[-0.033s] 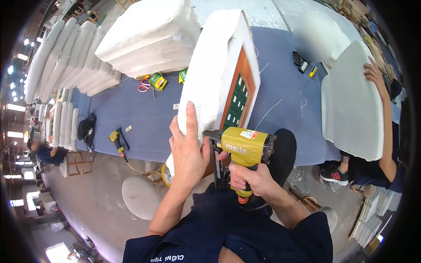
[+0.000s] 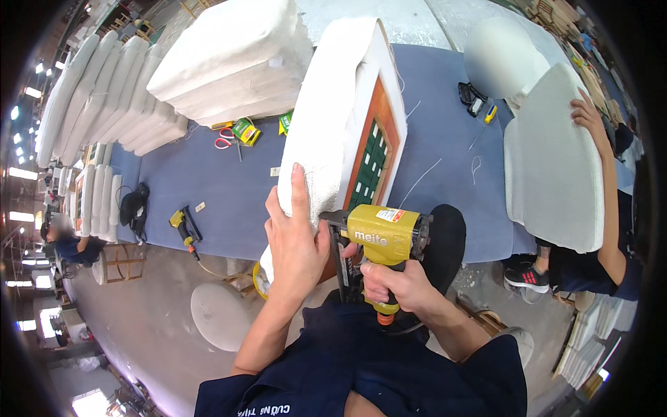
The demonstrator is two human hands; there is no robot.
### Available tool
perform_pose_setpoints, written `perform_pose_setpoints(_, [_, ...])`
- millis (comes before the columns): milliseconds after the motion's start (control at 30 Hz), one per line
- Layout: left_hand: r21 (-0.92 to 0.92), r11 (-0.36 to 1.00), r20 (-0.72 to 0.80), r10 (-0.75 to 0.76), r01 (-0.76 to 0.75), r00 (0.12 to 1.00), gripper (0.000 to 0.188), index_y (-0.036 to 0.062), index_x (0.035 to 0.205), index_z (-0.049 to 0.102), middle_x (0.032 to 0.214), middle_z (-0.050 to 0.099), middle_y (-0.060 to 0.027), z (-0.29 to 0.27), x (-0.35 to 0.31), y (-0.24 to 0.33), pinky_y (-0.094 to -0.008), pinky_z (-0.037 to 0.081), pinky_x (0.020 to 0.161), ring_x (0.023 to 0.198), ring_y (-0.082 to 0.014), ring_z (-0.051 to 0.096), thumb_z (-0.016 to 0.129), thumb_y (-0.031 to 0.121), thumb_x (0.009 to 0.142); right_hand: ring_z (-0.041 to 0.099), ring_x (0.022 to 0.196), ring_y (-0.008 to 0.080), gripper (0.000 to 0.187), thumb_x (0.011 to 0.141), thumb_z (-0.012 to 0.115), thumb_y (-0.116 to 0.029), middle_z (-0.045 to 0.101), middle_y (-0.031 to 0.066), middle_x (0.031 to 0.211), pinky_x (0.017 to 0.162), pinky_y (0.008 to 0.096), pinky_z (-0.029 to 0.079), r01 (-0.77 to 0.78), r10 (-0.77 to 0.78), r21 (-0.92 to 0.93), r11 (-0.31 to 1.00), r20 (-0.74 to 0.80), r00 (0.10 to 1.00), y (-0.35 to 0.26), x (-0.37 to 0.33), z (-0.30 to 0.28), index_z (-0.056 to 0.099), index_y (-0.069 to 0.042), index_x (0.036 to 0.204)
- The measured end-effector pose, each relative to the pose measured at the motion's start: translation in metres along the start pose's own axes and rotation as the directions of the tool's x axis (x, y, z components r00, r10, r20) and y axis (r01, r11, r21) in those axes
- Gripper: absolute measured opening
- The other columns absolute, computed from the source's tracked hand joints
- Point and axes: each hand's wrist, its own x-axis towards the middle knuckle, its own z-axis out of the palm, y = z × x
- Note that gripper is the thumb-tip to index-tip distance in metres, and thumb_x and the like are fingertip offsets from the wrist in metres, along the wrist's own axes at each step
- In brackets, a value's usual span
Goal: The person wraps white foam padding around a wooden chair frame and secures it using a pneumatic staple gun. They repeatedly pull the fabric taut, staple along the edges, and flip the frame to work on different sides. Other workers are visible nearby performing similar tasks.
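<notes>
A white-covered upholstered seat (image 2: 323,118) stands on edge in front of me. Its underside, turned to the right, shows a brown wooden frame (image 2: 362,158) with dark green webbing (image 2: 373,160). My left hand (image 2: 295,240) grips the seat's near end, index finger stretched up along the white fabric and thumb close to the tool's nose. My right hand (image 2: 399,283) is wrapped round the handle of a yellow and black pneumatic staple gun (image 2: 379,229). The gun's nose meets the seat's near edge beside my left thumb; the exact contact point is hidden.
On the blue-grey table (image 2: 229,191) lie a second staple gun (image 2: 185,228), red-handled scissors (image 2: 224,139), a green and yellow packet (image 2: 246,132) and a screwdriver (image 2: 484,125). White cushions (image 2: 229,59) are stacked behind. At right, another person's hand (image 2: 590,118) holds a pale panel (image 2: 552,167).
The whole view has shifted slightly to the left. My hands, the staple gun and the seat keep the same places relative to one another.
</notes>
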Motion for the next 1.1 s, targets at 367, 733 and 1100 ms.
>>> perform_pose_setpoints(367, [-0.167,0.975,0.037,0.153,-0.144,0.988,0.101,0.0125,0.177,0.024,0.157,0.037,-0.0331,-0.009,0.002,0.026,-0.0501,0.037,0.121,0.143,-0.0526,0.046,0.061,-0.013,0.087,0.052,0.055,0.0064,0.033,0.101,0.078,-0.018,0.061,-0.0014,0.076,0.049,0.0270,0.042,0.162,-0.156,-0.153,0.975,0.050,0.986,-0.027,-0.022,-0.019,0.064,-0.004,0.126])
perform_pose_setpoints(733, [-0.178,0.965,0.119,0.218,-0.195,0.969,0.095,0.0043,0.172,0.031,0.169,0.040,-0.0245,-0.019,0.043,0.021,-0.0493,0.028,0.131,0.156,-0.0432,0.038,0.072,0.000,0.087,0.071,0.118,0.0394,0.064,0.091,0.076,-0.031,0.076,0.0147,0.123,0.103,0.0630,0.051,-0.647,-0.631,-0.757,-0.089,-0.460,0.625,-0.020,0.008,-0.435,0.058,-0.018,0.151])
perform_pose_setpoints(1100, [0.011,0.908,0.216,0.407,-0.419,0.887,0.091,0.0100,0.170,0.039,0.161,0.050,-0.0280,-0.023,0.104,0.001,-0.0533,0.039,0.121,0.145,-0.0512,0.048,0.073,0.003,0.086,0.062,0.131,0.0404,0.029,0.092,0.074,-0.016,0.069,0.0162,0.139,0.112,0.0495,0.052,-0.500,-0.904,-0.783,0.370,-0.427,-0.001,0.113,-0.094,-0.424,0.074,-0.011,0.121])
